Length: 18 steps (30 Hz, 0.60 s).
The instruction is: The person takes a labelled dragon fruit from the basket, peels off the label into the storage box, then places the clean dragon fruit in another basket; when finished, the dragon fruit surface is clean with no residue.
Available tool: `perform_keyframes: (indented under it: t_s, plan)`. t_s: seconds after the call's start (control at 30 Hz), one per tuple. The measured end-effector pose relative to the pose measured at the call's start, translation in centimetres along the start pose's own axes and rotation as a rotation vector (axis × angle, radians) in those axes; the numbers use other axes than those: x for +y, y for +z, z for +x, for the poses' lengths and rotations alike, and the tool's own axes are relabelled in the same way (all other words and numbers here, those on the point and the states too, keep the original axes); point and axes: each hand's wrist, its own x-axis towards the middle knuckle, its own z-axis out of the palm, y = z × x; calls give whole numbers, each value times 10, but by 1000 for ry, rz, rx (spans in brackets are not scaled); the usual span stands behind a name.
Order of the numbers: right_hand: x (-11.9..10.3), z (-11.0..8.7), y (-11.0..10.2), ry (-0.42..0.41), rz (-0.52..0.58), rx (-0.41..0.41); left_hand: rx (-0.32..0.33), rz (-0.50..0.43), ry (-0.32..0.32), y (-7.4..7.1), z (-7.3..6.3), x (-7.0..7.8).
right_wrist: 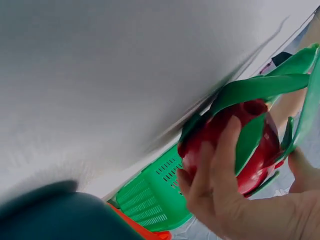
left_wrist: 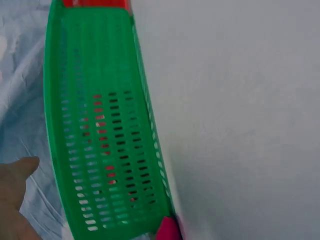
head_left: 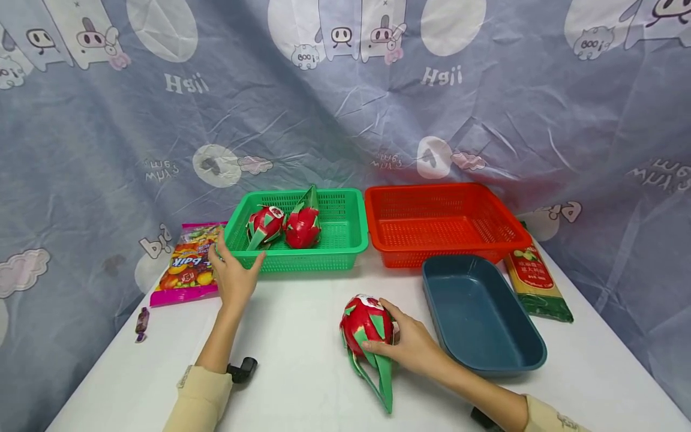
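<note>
My right hand [head_left: 412,345] grips a red dragon fruit [head_left: 357,324] with green leaf flaps, low over the front middle of the table. In the right wrist view, fingers and thumb curl round the dragon fruit [right_wrist: 200,135], its long leaves trailing away. At the near left corner of the green basket [head_left: 302,262], my left hand [head_left: 236,279] has its fingers spread, holding nothing. Inside that basket lie one dragon fruit [head_left: 264,223] with a pale patch and another dragon fruit [head_left: 303,229] with a tall leaf. The left wrist view shows the basket's slotted side [left_wrist: 107,145] beside my fingers.
A red basket [head_left: 432,251] stands right of the green one. In front of it sits a dark blue tray [head_left: 480,312], close to my right forearm. Packets flank the baskets: a candy bag [head_left: 189,264] left, a yellow-green packet [head_left: 531,273] right. One wrapped candy [head_left: 142,324] lies far left.
</note>
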Motion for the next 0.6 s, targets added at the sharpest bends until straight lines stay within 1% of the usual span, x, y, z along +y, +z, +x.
perform_keyframes:
  t_s: [0.13,0.2,0.27,0.33,0.37,0.4,0.47,0.53,0.6]
  plan:
    - [-1,-1,-2,16,166,-48,18,0,111,-3,-13,12]
    - [-1,-1,-2,26,220,-62,51,-10,181,-4,-21,18]
    - [-2,-2,-2,29,249,-75,76,-15,276,-5,-31,24]
    - [-2,-2,-2,24,268,-77,68,-20,380,-5,-44,32]
    - [-2,-2,-3,19,276,-75,45,-25,432,-4,-51,36]
    - [-2,-2,-3,12,283,-72,8,-32,478,-4,-59,41]
    - [-2,-2,-3,-3,301,-66,-109,-66,542,-2,-75,50]
    - [-2,-3,-3,-8,322,-64,-252,-115,565,0,-92,59]
    - [-2,-3,-3,-6,326,-67,-382,-143,576,2,-107,67]
